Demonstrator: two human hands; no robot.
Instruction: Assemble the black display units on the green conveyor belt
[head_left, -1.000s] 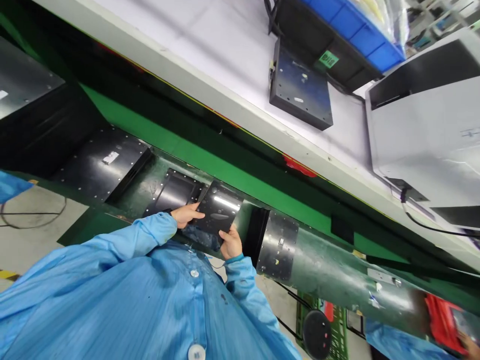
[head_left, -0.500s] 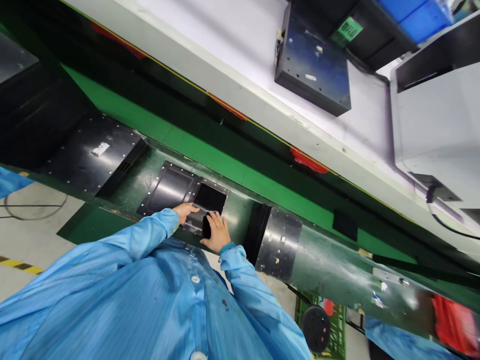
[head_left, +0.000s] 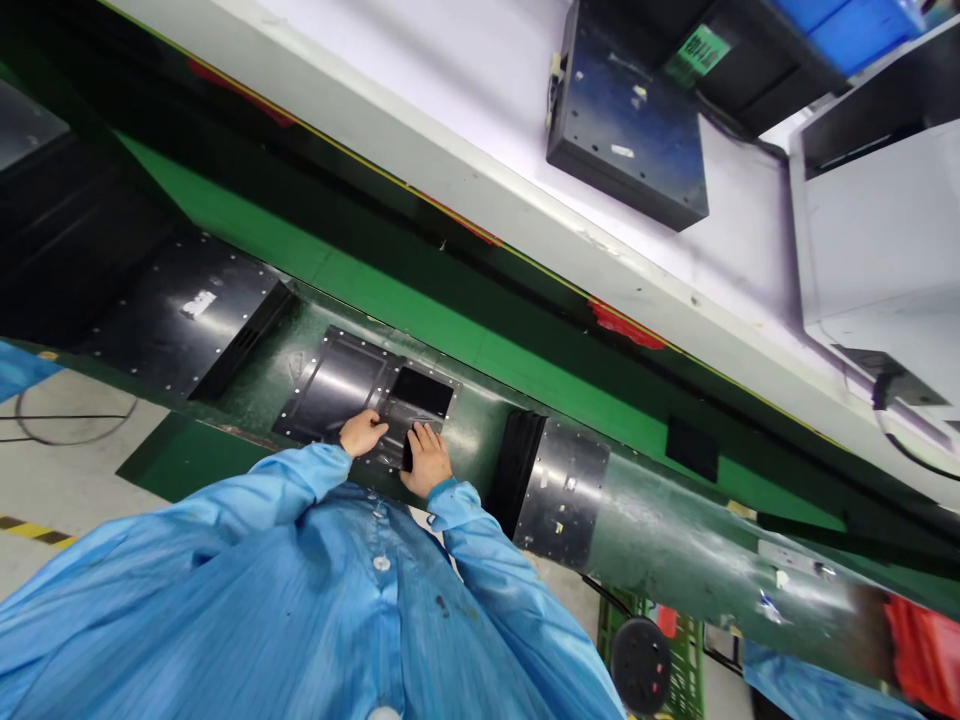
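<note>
A black plate (head_left: pixel 346 378) with light dots along its border lies on the green bench in front of me. Set in its right part is a glossy dark rectangle (head_left: pixel 422 391). My left hand (head_left: pixel 363 434) is closed over the plate's near middle, thumb pointing right; whatever its fingers hold is hidden. Just to the right, my right hand (head_left: pixel 427 462) lies on the plate below the dark rectangle, its fingers stretched out. Beside its thumb a second dark patch (head_left: pixel 407 453) shows, partly covered by the hand. The two hands are apart.
Black dotted boxes stand left (head_left: pixel 187 312) and right (head_left: pixel 564 490) on the green bench (head_left: pixel 652 515). A white shelf (head_left: pixel 480 205) runs behind, carrying a dark metal box (head_left: pixel 628 130). Below right are a green crate (head_left: pixel 686 650) and a round black seat (head_left: pixel 640 665).
My left hand has turned and moved slightly down and left, its fingers more curled. My right hand has shifted slightly, with its fingers closer together. The plate stays in place.
</note>
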